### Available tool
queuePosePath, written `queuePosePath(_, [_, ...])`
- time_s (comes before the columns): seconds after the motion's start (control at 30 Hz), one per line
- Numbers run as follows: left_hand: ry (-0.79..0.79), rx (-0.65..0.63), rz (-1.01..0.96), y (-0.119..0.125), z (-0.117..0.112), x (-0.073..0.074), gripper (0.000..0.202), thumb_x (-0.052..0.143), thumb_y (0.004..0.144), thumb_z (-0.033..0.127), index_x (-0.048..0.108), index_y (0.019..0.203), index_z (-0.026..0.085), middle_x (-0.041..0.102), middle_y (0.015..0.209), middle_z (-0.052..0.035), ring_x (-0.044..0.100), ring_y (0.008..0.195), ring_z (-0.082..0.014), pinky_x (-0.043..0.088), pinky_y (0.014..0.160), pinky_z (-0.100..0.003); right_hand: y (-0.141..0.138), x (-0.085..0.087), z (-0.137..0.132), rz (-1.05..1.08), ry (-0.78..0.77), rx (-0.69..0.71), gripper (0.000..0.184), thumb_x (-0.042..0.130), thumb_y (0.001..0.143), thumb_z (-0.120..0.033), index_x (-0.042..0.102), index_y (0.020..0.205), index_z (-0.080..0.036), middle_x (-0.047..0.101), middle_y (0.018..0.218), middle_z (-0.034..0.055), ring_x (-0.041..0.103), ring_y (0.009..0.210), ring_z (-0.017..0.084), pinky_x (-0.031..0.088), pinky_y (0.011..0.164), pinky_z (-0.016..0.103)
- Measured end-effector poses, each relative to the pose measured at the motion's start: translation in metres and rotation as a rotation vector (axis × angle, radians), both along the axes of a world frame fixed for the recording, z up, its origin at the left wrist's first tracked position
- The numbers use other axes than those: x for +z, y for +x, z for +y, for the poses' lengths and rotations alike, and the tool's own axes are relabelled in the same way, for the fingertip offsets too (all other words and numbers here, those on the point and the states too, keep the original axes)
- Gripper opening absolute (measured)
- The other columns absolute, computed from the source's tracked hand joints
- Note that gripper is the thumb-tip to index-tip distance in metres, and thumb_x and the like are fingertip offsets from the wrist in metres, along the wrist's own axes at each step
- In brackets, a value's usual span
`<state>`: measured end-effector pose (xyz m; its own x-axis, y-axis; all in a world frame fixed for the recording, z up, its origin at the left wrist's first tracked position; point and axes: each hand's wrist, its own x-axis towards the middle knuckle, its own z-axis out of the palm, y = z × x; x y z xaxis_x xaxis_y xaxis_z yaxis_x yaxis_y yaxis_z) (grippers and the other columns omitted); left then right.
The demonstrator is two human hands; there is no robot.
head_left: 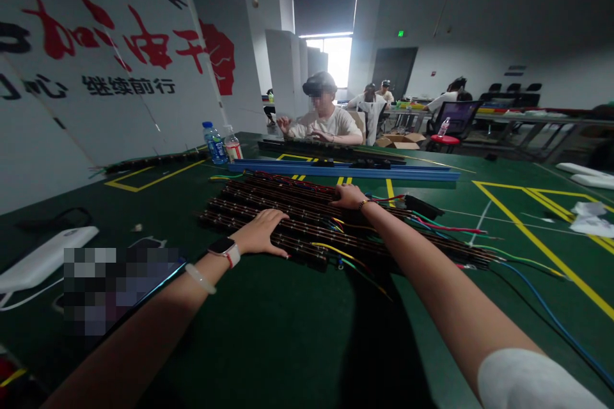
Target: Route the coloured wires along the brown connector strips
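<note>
Several long black strips (pixel 283 204) with copper-coloured lines lie side by side on the green table (pixel 268 332). Coloured wires (pixel 345 249) come out of their middle and right ends. My left hand (pixel 263 231) lies flat over the near strips, its thumb spread away from the fingers. Farther back, my right hand (pixel 349 197) has its fingers curled over the far strips, where red wires run; its fingertips are partly hidden. A smartwatch (pixel 224 248) is on my left wrist.
A blue rail (pixel 307 169) crosses the table behind the strips. Two bottles (pixel 215 144) stand at its left end. A white device (pixel 52 259) and a blurred phone (pixel 139 281) lie at left. Crumpled paper (pixel 592 218) is at right. A person (pixel 330 118) sits opposite.
</note>
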<state>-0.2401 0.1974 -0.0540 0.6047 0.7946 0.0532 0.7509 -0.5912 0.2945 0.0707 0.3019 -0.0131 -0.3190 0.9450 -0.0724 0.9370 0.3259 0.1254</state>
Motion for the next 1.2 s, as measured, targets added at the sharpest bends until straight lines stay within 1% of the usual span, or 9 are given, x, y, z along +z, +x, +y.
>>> queuePosePath(0.13, [0.010,-0.008,0.024,0.001,0.003,-0.002,0.109,0.052,0.055,0.085,0.039,0.137,0.015,0.035,0.137,-0.0133,0.029,0.129,-0.0306,0.022,0.112,-0.045,0.000,0.003,-0.001,-0.025,-0.007,0.052,0.054,0.055,0.079,-0.062,0.054,0.109,-0.016,0.057,0.107,0.0128,0.052,0.098,0.027,0.039,0.082,0.033])
queuePosePath(0.33, [0.032,-0.014,0.021,0.004,0.002,-0.004,0.109,0.052,0.056,0.085,0.039,0.138,0.015,0.036,0.136,-0.0127,0.032,0.127,-0.0288,0.025,0.111,-0.042,0.003,0.005,-0.007,-0.065,-0.004,0.104,0.057,0.047,0.083,-0.064,0.054,0.117,-0.018,0.056,0.109,0.0144,0.052,0.101,0.029,0.039,0.083,0.034])
queuePosePath(0.5, [0.034,-0.046,-0.002,0.012,-0.003,-0.002,0.106,0.052,0.057,0.084,0.040,0.137,0.017,0.038,0.133,-0.0112,0.037,0.123,-0.0261,0.029,0.108,-0.039,0.010,0.005,-0.014,-0.086,0.002,0.115,0.060,0.044,0.085,-0.064,0.052,0.125,-0.021,0.055,0.111,0.0145,0.051,0.102,0.029,0.039,0.085,0.035])
queuePosePath(0.7, [0.063,-0.051,-0.045,0.020,-0.008,-0.002,0.104,0.053,0.056,0.084,0.043,0.135,0.018,0.040,0.130,-0.0105,0.038,0.121,-0.0247,0.031,0.108,-0.037,0.023,0.010,-0.029,-0.102,0.011,0.116,0.064,0.042,0.086,-0.063,0.044,0.136,-0.023,0.055,0.110,0.0144,0.051,0.101,0.029,0.040,0.082,0.035])
queuePosePath(0.8, [0.063,-0.060,-0.076,0.025,-0.013,-0.003,0.101,0.053,0.057,0.083,0.045,0.134,0.019,0.040,0.129,-0.0105,0.038,0.120,-0.0245,0.033,0.107,-0.038,0.032,0.013,-0.041,-0.109,0.012,0.117,0.062,0.041,0.086,-0.063,0.046,0.134,-0.023,0.055,0.110,0.0141,0.051,0.101,0.029,0.039,0.083,0.035])
queuePosePath(0.93, [0.051,-0.060,-0.098,0.035,-0.021,-0.002,0.100,0.053,0.056,0.084,0.046,0.132,0.019,0.039,0.131,-0.0109,0.037,0.121,-0.0255,0.035,0.105,-0.040,0.046,0.015,-0.058,-0.111,0.032,0.104,0.057,0.042,0.086,-0.063,0.052,0.125,-0.023,0.055,0.108,0.0136,0.051,0.101,0.029,0.039,0.084,0.035])
queuePosePath(1.07, [0.035,-0.077,-0.095,0.047,-0.030,0.003,0.099,0.053,0.057,0.083,0.045,0.133,0.021,0.038,0.133,-0.0106,0.037,0.122,-0.0262,0.038,0.103,-0.041,0.060,0.017,-0.075,-0.109,0.047,0.087,0.055,0.041,0.086,-0.063,0.053,0.122,-0.022,0.055,0.108,0.0132,0.051,0.100,0.028,0.038,0.084,0.035])
queuePosePath(1.2, [0.044,-0.116,-0.124,0.063,-0.040,0.008,0.098,0.055,0.056,0.082,0.047,0.132,0.021,0.038,0.132,-0.0114,0.037,0.122,-0.0269,0.039,0.103,-0.042,0.076,0.024,-0.097,-0.120,0.040,0.057,0.054,0.043,0.086,-0.061,0.054,0.118,-0.020,0.056,0.106,0.0136,0.051,0.100,0.028,0.038,0.084,0.035])
